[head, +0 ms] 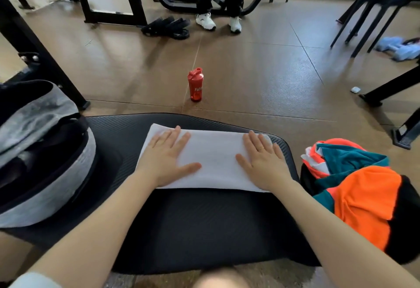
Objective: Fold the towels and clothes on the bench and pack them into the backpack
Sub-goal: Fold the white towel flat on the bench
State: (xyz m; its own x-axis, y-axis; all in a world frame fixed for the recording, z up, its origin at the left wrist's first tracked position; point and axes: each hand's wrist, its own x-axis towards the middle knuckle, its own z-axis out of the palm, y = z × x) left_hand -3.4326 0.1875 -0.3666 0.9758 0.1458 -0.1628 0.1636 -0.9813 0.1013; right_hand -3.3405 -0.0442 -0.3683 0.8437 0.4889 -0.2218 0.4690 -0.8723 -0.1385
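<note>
A white towel (216, 158), folded into a flat rectangle, lies across the far part of the black padded bench (200, 224). My left hand (168, 156) rests flat on its left half, fingers spread. My right hand (263, 160), with a ring on one finger, lies flat on its right half. Neither hand grips anything. A grey and black backpack (41, 151) stands open at the bench's left end. An orange, teal and black garment (361, 187) lies crumpled at the right end.
A red shaker bottle (195, 85) stands on the brown floor beyond the bench. A person's legs in white shoes (217, 21) stand further back by black gym equipment. Black stools (372, 8) and light blue dumbbells (400, 49) are at the right.
</note>
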